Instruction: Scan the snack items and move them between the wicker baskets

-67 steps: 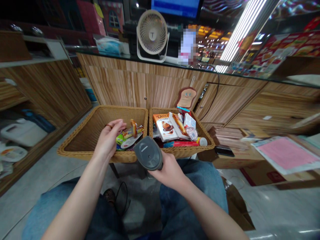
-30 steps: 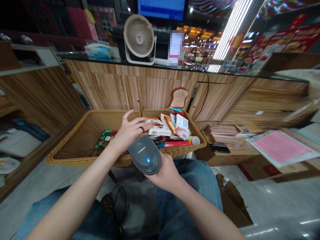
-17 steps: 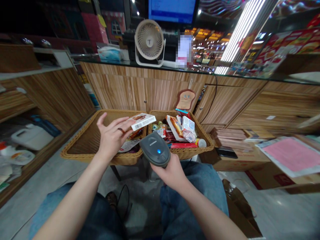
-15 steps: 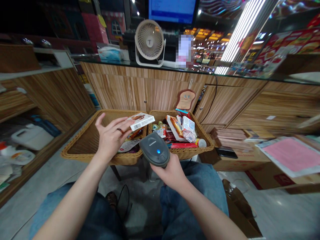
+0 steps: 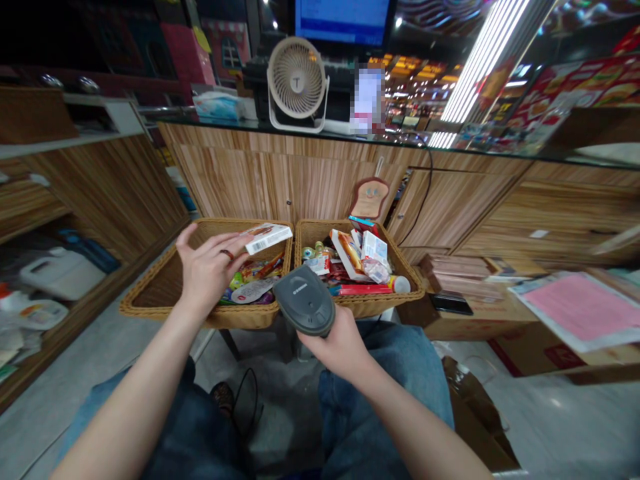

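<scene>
My left hand (image 5: pixel 210 270) pinches the left end of a small white snack box (image 5: pixel 270 238), its barcode side turned toward me. The box is held above the left wicker basket (image 5: pixel 150 293), where several colourful packets (image 5: pixel 255 277) lie in the right part. My right hand (image 5: pixel 337 337) is wrapped round the handle of a dark grey barcode scanner (image 5: pixel 306 300), whose head points forward between the two baskets. Several boxes and packets fill the right wicker basket (image 5: pixel 370 305), among them a white and orange box (image 5: pixel 349 255) and a red box (image 5: pixel 365 289).
A white fan (image 5: pixel 297 79) and a blue-lit monitor (image 5: pixel 343 20) stand on the glass-topped counter ahead. At right, a black phone (image 5: pixel 451 304) and a pink sheet (image 5: pixel 583 308) lie on cardboard boxes. A paper bag (image 5: pixel 477 407) stands on the floor; a shelf with jugs (image 5: pixel 65 270) is at left.
My left hand has carried the snack box a little to the left, uncovering more packets in the left basket. The blue light on the scanner has gone out.
</scene>
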A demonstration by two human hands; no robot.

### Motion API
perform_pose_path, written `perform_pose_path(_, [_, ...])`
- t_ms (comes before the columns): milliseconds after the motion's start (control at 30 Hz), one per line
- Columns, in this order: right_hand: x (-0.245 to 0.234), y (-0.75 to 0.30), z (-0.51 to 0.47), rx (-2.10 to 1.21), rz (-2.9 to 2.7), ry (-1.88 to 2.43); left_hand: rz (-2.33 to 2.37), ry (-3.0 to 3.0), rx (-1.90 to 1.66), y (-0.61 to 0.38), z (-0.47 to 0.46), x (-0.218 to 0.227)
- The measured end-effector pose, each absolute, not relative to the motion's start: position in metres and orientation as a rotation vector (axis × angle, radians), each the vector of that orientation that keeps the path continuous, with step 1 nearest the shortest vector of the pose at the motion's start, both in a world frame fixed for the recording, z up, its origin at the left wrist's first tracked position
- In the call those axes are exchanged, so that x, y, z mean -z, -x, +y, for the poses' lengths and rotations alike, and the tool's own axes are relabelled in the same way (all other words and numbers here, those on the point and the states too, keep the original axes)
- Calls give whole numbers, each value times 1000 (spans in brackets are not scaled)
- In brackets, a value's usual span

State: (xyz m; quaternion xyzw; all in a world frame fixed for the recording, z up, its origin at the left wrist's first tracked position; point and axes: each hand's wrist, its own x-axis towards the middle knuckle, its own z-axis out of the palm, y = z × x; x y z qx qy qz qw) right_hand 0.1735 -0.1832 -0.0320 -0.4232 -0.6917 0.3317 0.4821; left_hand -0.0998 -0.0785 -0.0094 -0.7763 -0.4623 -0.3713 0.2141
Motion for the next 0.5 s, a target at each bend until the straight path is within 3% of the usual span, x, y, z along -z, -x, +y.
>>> perform_pose_path(233, [28, -175, -187, -788, -1691, 983, -1571, 2269, 698, 133, -45, 44])
perform_pose_path(500, [27, -181, -190, -790, -1673, 974, -1218, 2572, 871, 50, -44, 25])
